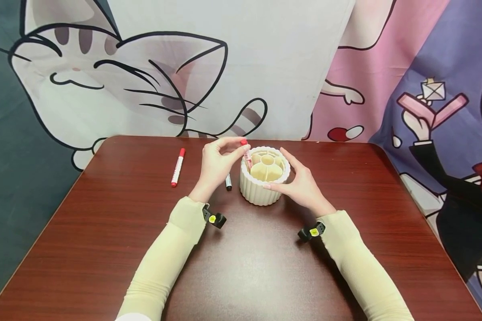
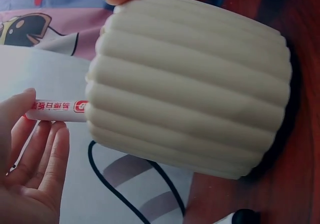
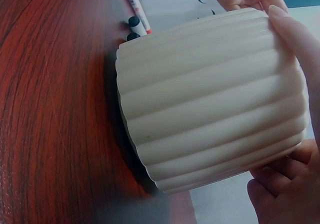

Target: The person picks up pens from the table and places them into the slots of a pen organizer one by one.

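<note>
A cream ribbed pen holder (image 1: 261, 194) with several compartments stands on the table. My left hand (image 1: 218, 166) pinches a red-capped whiteboard marker (image 1: 247, 159) near its top; the lower part is inside the holder's left compartment. In the left wrist view, the white barrel (image 2: 60, 110) with red print shows between thumb and fingers, its far end hidden by the holder wall. My right hand (image 1: 303, 185) grips the holder from its right side, thumb on the near rim and fingers round the far side, as the right wrist view also shows.
Another red-capped marker (image 1: 178, 167) lies on the brown table (image 1: 241, 267), left of my left hand. A black-tipped marker (image 1: 228, 183) lies partly hidden behind that hand. Cartoon-printed curtains (image 1: 285, 67) hang behind the table's far edge.
</note>
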Demonstrator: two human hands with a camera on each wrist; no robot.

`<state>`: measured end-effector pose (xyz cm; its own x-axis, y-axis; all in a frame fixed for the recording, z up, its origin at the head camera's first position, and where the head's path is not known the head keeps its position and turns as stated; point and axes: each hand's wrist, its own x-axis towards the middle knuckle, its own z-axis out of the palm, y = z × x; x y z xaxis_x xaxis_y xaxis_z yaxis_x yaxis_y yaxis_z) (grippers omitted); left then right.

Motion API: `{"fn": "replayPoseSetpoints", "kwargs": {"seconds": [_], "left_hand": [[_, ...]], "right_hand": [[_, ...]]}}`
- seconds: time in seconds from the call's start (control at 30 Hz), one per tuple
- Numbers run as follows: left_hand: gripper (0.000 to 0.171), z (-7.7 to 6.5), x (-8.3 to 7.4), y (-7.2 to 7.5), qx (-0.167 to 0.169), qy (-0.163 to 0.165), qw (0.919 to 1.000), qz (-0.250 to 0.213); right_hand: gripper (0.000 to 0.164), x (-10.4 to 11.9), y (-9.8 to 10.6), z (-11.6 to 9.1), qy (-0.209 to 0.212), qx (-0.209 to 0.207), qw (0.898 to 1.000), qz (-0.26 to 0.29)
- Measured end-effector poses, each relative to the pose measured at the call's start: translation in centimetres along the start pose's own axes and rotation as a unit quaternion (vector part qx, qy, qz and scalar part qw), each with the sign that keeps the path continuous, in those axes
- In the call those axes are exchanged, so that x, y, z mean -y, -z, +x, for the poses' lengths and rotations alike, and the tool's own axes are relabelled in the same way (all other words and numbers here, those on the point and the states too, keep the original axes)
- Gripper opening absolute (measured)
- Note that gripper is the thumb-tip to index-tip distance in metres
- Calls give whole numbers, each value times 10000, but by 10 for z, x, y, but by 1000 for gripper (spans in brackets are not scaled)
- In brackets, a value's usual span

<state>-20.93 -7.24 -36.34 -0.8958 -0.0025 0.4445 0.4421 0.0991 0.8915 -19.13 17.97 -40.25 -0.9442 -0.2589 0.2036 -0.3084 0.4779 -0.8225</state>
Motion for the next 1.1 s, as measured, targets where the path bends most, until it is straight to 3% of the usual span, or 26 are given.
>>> {"fn": "replayPoseSetpoints", "kwargs": {"seconds": [0.27,0.7,0.87,0.93,1.1], "left_hand": [[24,-3,7,-2,382,168,9990,144],[28,-4,7,-2,500,247,9978,368],[30,-7,-12,16,368,372,9966,640],[31,-7,-7,29,280,405,9959,755],[36,-6,28,68,-66,482,9918,1178]], "right_hand": [[106,1,0,0,24,-60,10000,31],[105,-3,-1,1,80,-55,9999,106],[105,-1,3,-1,90,11,9999,-141],[105,2,5,-4,65,42,9995,-317],[103,8,10,-14,128,62,9975,-695]]}}
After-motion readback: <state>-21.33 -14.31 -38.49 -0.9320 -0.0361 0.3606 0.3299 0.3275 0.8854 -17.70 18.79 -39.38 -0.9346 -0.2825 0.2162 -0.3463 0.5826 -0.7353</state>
